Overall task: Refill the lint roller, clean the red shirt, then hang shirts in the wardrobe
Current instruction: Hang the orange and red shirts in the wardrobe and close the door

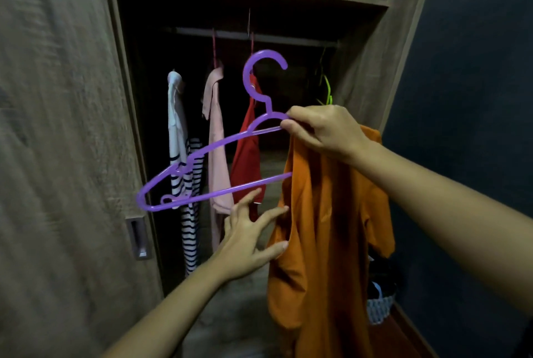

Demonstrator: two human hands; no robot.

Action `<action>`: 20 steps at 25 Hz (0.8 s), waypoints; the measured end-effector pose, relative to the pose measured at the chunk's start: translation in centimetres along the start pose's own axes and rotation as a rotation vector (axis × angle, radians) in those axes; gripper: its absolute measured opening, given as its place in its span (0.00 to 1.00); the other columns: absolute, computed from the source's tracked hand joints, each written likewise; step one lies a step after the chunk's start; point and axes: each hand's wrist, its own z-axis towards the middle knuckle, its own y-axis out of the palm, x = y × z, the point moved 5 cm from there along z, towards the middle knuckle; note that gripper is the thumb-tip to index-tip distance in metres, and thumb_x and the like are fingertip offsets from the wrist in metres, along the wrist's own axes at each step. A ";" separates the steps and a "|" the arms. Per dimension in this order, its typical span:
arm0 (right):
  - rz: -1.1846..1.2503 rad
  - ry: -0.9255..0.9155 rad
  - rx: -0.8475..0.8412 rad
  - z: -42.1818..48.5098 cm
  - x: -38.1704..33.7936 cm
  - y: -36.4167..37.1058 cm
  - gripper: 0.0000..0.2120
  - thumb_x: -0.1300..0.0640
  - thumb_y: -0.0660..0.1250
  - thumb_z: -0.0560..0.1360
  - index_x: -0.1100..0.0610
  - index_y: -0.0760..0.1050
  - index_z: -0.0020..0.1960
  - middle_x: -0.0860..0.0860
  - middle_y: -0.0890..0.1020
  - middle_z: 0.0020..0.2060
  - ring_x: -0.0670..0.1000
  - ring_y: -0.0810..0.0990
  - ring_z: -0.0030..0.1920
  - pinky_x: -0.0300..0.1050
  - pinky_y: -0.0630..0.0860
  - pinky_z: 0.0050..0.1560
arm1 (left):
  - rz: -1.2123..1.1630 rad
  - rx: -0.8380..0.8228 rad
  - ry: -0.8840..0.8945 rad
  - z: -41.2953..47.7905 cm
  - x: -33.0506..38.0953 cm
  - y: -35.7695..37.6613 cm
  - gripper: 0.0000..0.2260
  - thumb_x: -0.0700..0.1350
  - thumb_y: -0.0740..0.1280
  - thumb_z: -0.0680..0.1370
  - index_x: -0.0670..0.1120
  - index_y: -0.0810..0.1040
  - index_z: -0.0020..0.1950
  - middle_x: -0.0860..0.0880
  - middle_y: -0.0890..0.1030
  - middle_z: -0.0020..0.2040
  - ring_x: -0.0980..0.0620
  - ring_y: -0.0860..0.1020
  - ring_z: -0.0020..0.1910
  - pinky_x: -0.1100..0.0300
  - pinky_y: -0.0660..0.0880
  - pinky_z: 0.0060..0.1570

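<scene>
Head view: right hand (326, 132) pinches the purple hanger (213, 150) at its neck together with the orange shirt (326, 227), held up in front of the open wardrobe (360, 74). Left hand (248, 239) is spread, fingers touching the shirt's edge under the lower bar.

My read: the shirt covers only 1 shoulder, so feed the free arm into the collar next.

Hanger's long axis slopes down toward the left door; hook points up at the rail (259, 36). Red shirt (248, 155) already hangs there.
</scene>
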 end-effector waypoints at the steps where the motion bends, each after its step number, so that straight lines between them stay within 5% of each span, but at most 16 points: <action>1: 0.003 -0.003 -0.007 0.0 -0.1 -0.1 0.18 0.45 0.54 0.78 0.55 0.77 0.48 0.53 0.82 0.36 0.56 0.82 0.37 0.49 0.77 0.31 | 0.024 -0.098 0.055 0.5 0.0 0.6 0.24 0.71 0.56 0.68 0.71 0.57 0.64 0.51 0.46 0.74 0.44 0.49 0.73 0.43 0.57 0.67; 4: 0.021 0.029 -0.047 -0.8 0.7 -0.5 0.19 0.44 0.52 0.78 0.55 0.77 0.50 0.54 0.82 0.37 0.55 0.82 0.38 0.52 0.77 0.34 | 0.077 -0.301 0.227 0.5 -0.9 2.1 0.19 0.70 0.50 0.72 0.64 0.69 0.55 0.46 0.56 0.74 0.45 0.58 0.71 0.44 0.61 0.69; 9: -0.029 0.047 -0.125 -4.4 5.3 -2.2 0.23 0.41 0.48 0.79 0.54 0.75 0.49 0.56 0.82 0.37 0.57 0.82 0.36 0.46 0.76 0.34 | -0.204 -0.125 0.069 -0.9 -8.2 -1.8 0.12 0.71 0.51 0.73 0.73 0.72 0.43 0.60 0.70 0.56 0.70 0.69 0.58 0.67 0.65 0.62; 13: -0.207 -0.067 -0.224 -6.9 4.1 0.3 0.25 0.39 0.45 0.79 0.52 0.77 0.48 0.54 0.84 0.37 0.57 0.82 0.32 0.46 0.77 0.25 | -0.065 -0.154 0.077 1.3 -8.7 -6.0 0.12 0.65 0.54 0.76 0.60 0.72 0.44 0.56 0.73 0.43 0.62 0.73 0.44 0.66 0.68 0.45; 17: 0.047 0.255 -0.339 -6.5 2.5 4.0 0.17 0.40 0.54 0.77 0.48 0.74 0.54 0.51 0.83 0.46 0.54 0.81 0.46 0.53 0.78 0.42 | -0.107 0.004 0.065 3.5 -5.3 -7.3 0.06 0.50 0.60 0.76 0.53 0.63 0.48 0.53 0.70 0.33 0.58 0.70 0.31 0.59 0.63 0.35; 20: 0.353 0.428 -0.425 -7.9 4.1 4.4 0.13 0.44 0.59 0.76 0.48 0.74 0.56 0.48 0.82 0.48 0.48 0.80 0.49 0.45 0.77 0.49 | -0.169 0.192 -0.025 3.3 -6.6 -9.2 0.17 0.48 0.63 0.72 0.56 0.62 0.59 0.50 0.70 0.29 0.57 0.69 0.27 0.58 0.66 0.33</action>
